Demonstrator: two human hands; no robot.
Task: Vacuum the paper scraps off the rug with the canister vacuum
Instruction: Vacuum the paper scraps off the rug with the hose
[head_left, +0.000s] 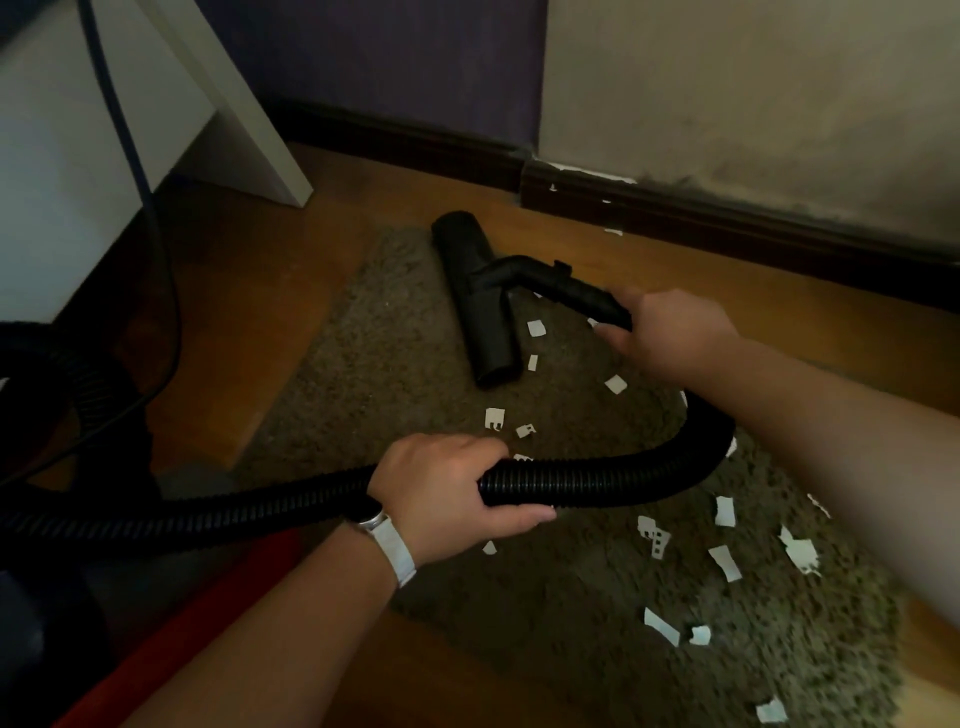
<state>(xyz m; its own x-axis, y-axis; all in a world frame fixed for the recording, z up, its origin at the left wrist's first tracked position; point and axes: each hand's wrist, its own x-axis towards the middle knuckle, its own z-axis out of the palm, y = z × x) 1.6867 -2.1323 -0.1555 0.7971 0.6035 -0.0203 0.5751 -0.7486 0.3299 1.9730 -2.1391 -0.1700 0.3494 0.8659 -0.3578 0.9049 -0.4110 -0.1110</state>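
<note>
Gripping the wand (582, 293) in my right hand (670, 332), I hold the nozzle (475, 301) flat on the rug (363, 364) beside the scraps (615, 384). My left hand (447, 483) curls round the hose (597, 478) to manage slack.

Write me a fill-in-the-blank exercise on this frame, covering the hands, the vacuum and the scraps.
1. The left hand grips the ribbed black ____.
2. The right hand holds the tube of the nozzle, which lies on the ____.
3. The scraps are ____ in colour.
Missing words: hose; rug; white.
</note>
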